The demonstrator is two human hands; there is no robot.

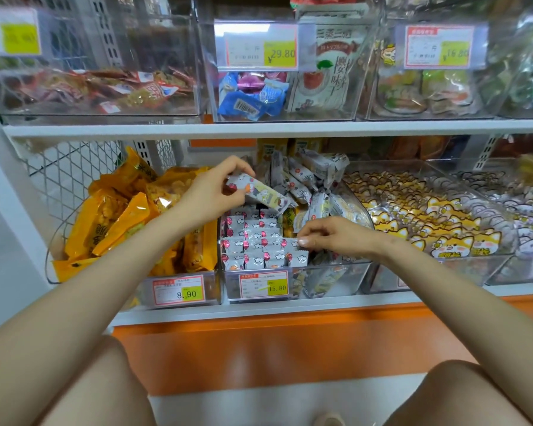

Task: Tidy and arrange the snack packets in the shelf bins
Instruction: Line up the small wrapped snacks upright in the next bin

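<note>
while l grip (210, 192) holds loose pkt (260, 194) above bin (330, 282), r grip (336, 236) pinches row pkt (285, 243).

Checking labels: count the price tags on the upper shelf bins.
3: the left tag, the middle tag, the right tag. Others may sit out of frame.

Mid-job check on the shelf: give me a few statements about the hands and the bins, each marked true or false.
1. The left hand holds a grey-white packet above the middle bin. True.
2. The middle bin's price tag reads 8.90. False: it reads 15.80; 8.90 is on the orange-packet bin to the left.
3. The front rows of packets in the middle bin are neatly lined up. True.
4. The right hand hangs clear of the bins. False: it pinches a packet edge in the middle bin's front rows.
</note>
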